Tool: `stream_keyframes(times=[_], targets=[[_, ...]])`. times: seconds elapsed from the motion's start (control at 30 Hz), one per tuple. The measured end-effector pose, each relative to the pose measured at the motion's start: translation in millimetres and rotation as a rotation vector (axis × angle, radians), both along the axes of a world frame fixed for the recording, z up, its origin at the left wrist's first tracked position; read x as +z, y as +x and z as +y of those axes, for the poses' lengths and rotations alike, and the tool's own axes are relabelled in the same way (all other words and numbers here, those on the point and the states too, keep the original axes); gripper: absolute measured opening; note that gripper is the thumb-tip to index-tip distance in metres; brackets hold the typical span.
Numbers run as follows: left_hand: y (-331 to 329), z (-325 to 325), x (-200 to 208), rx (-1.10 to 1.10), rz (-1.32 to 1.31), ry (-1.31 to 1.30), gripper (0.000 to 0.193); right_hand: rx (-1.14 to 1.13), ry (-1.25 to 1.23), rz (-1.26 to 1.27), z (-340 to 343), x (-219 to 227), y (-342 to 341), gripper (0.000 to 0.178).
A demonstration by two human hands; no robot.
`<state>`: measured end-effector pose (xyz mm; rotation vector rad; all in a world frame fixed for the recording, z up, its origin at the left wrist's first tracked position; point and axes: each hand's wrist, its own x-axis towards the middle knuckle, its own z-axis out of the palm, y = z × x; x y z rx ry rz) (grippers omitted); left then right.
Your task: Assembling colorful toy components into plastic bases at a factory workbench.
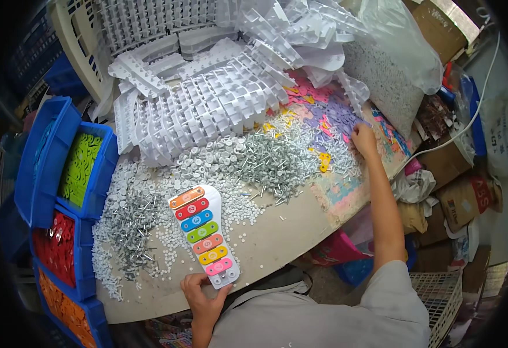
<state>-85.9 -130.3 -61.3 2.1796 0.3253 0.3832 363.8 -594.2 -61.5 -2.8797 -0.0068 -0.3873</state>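
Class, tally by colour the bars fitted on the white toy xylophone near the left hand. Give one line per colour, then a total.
Orange bar: 1
Red bar: 1
Blue bar: 1
Green bar: 1
Coral bar: 1
Yellow bar: 1
Pink bar: 1
Total: 7

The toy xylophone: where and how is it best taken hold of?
Probably pinch the narrow end of the toy xylophone, coming from the person's side, where the left hand is. That end points toward the person, is slimmer than the far end, and has bare white base beyond the pink bar, so bars should stay clear.
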Motion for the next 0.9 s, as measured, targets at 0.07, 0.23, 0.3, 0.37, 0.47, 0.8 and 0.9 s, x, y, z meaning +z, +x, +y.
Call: stream_keyframes(times=[0.07, 0.23, 0.3, 0.37, 0.47, 0.8, 0.9], targets=[[1, 0, 0, -0.009, -0.009, 0.002, 0.061, 0.066, 0.059, -0.136, -12, -3, 1, 0.017], [-8, 2, -2, 0.022, -0.020, -0.010, 0.063, 0.068, 0.384, -0.200, 39, 16, -44, 0.013], [-12, 0, -2, 0.087, -0.069, -0.214, 0.058, 0.154, 0.745, -0.004, 81, 40, -81, 0.014], [-16, -1, -11, 0.150, -0.042, -0.266, 0.050, 0.280, 0.868, 0.159, 131, 62, -129, 0.016], [1, 11, 14, 0.034, -0.136, -0.042, 0.012, 0.445, 0.863, 0.389, 205, 85, -215, 0.018], [7, -1, 59, -0.175, -0.146, -0.125, 0.010, 1.008, 0.571, 0.709, 290, 93, -343, 0.027], [1, 6, 58, -0.230, -0.067, -0.185, 0.011, 0.824, 0.833, 0.840, 300, 101, -338, 0.019]])
